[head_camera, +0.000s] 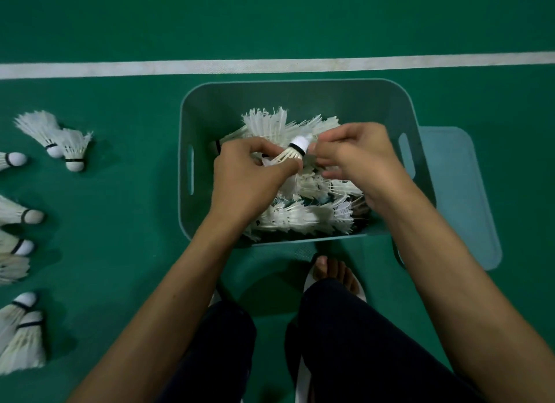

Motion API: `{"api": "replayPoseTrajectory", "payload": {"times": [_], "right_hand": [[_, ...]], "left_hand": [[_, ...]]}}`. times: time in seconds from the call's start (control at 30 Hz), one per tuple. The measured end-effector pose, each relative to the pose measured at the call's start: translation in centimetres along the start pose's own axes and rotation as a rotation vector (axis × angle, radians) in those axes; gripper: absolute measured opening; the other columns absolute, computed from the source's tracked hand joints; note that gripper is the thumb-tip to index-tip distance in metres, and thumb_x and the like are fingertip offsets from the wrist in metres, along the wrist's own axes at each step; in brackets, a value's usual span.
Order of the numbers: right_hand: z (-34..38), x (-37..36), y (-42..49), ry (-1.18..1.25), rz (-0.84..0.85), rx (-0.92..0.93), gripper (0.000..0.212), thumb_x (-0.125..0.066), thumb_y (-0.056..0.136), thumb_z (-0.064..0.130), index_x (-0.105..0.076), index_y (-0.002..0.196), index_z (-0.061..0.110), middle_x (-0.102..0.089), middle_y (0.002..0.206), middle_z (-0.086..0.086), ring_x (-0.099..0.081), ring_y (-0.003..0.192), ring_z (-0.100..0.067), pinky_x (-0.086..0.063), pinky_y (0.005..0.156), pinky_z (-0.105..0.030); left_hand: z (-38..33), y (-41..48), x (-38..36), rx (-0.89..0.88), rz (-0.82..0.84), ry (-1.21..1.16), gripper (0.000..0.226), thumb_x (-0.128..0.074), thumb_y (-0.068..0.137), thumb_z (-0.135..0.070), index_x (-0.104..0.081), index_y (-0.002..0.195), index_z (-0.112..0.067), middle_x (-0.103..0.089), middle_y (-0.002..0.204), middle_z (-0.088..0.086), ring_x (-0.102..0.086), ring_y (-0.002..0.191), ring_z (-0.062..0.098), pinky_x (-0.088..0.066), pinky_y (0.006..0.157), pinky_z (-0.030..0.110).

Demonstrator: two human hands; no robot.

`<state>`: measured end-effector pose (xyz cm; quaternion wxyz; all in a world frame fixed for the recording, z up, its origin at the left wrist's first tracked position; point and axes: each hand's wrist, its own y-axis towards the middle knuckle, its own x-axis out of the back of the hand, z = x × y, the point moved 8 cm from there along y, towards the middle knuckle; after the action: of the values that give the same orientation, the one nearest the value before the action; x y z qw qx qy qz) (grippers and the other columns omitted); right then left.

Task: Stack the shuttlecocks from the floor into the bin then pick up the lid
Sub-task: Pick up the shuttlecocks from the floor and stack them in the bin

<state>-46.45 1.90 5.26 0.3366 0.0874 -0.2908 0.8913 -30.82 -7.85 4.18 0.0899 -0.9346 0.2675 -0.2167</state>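
A teal plastic bin (210, 108) stands on the green court floor, holding several white feather shuttlecocks (303, 219). Both hands are over the bin. My left hand (249, 177) grips the feather skirt of one shuttlecock (295, 148), whose white cork with a black band points up and right. My right hand (357, 159) is right beside that cork with its fingers curled; whether it touches the cork is unclear. The flat teal lid (462, 198) lies on the floor to the right, partly under the bin.
Several more shuttlecocks (72, 150) lie scattered on the floor along the left edge. A white court line (120, 69) runs across behind the bin. My legs and a bare foot in a sandal (333, 273) are just in front of the bin.
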Motion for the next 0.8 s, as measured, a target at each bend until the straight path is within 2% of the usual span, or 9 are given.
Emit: {"api": "replayPoseTrajectory", "payload": {"times": [0.07,0.13,0.23,0.33,0.47,0.53,0.63,0.7,0.8], "right_hand": [[-1.3,-0.5,-0.4,-0.043,0.052,-0.128,0.029,-0.075,0.090,0.029,-0.069,0.106,0.005,-0.078,0.089,-0.007,-0.077,0.083,-0.023,-0.065,0.077,-0.042],[-2.7,-2.4,-1.6,-0.004,0.212,-0.291,0.038,-0.067,0.095,0.040,-0.068,0.105,0.004,-0.080,0.086,-0.008,-0.075,0.074,-0.022,-0.063,0.071,-0.039],[-3.8,-5.0,-3.2,0.311,0.388,-0.482,0.030,-0.060,0.098,0.037,-0.062,0.100,0.007,-0.078,0.082,-0.008,-0.073,0.067,-0.019,-0.058,0.065,-0.032],[-4.2,-4.8,-2.6,0.597,0.259,-0.537,0.019,-0.066,0.094,0.024,-0.059,0.102,0.008,-0.068,0.081,-0.005,-0.069,0.068,-0.017,-0.058,0.065,-0.029],[-3.6,-1.6,-0.9,0.632,-0.004,-0.366,0.017,-0.076,0.086,0.008,-0.071,0.101,0.001,-0.077,0.093,-0.006,-0.073,0.081,-0.020,-0.060,0.064,-0.028],[-1.9,1.6,-0.5,0.497,-0.195,-0.154,0.015,-0.079,0.083,0.006,-0.074,0.097,0.003,-0.079,0.090,-0.007,-0.078,0.084,-0.020,-0.062,0.073,-0.029],[2.4,6.6,-1.4,-0.227,-0.619,0.247,0.005,-0.076,0.081,0.022,-0.076,0.085,0.019,-0.073,0.075,0.008,-0.074,0.075,-0.012,-0.061,0.077,-0.030],[4.1,7.5,-1.6,-0.563,-0.741,0.305,0.016,-0.068,0.083,0.028,-0.078,0.094,0.023,-0.076,0.082,0.005,-0.074,0.084,-0.021,-0.060,0.079,-0.034],[4.3,7.1,-0.1,-0.791,-0.735,0.200,0.024,-0.068,0.085,0.022,-0.078,0.107,0.023,-0.077,0.101,-0.009,-0.069,0.098,-0.037,-0.054,0.080,-0.037]], "left_hand": [[0.5,0.1,0.1,0.048,-0.044,-0.113,0.017,-0.085,0.078,-0.033,-0.079,0.088,-0.021,-0.077,0.078,-0.001,-0.069,0.068,0.025,-0.057,0.066,0.038],[1.0,0.1,0.0,0.106,-0.096,-0.264,0.022,-0.084,0.079,-0.034,-0.080,0.094,-0.018,-0.079,0.090,0.001,-0.073,0.091,0.029,-0.060,0.087,0.044],[0.9,-0.3,-0.2,0.082,-0.169,-0.315,0.017,-0.082,0.083,-0.032,-0.080,0.094,-0.019,-0.078,0.090,-0.003,-0.071,0.084,0.012,-0.058,0.082,0.029],[0.7,-0.6,-0.3,0.060,-0.191,-0.255,0.022,-0.083,0.083,-0.035,-0.078,0.099,-0.020,-0.076,0.091,-0.005,-0.068,0.080,0.005,-0.056,0.073,0.023],[0.7,-0.5,-0.5,0.061,-0.108,-0.150,0.026,-0.081,0.077,-0.042,-0.080,0.095,-0.023,-0.078,0.088,-0.008,-0.074,0.086,0.011,-0.061,0.083,0.041],[0.6,-0.7,-0.9,0.064,-0.035,-0.064,0.023,-0.080,0.079,-0.044,-0.080,0.089,-0.023,-0.078,0.086,-0.011,-0.074,0.088,0.006,-0.060,0.088,0.041],[0.8,-0.8,-1.2,0.070,0.042,0.132,0.026,-0.078,0.084,-0.046,-0.078,0.078,-0.021,-0.076,0.083,-0.010,-0.072,0.082,0.004,-0.060,0.083,0.035],[1.1,-0.7,-1.1,0.065,0.075,0.300,0.028,-0.077,0.085,-0.040,-0.076,0.071,-0.017,-0.076,0.078,-0.004,-0.071,0.075,0.010,-0.061,0.074,0.032],[1.9,-0.5,-1.2,0.082,0.132,0.465,0.037,-0.076,0.085,-0.038,-0.067,0.058,-0.015,-0.066,0.060,-0.004,-0.066,0.065,0.016,-0.052,0.063,0.029]]}}
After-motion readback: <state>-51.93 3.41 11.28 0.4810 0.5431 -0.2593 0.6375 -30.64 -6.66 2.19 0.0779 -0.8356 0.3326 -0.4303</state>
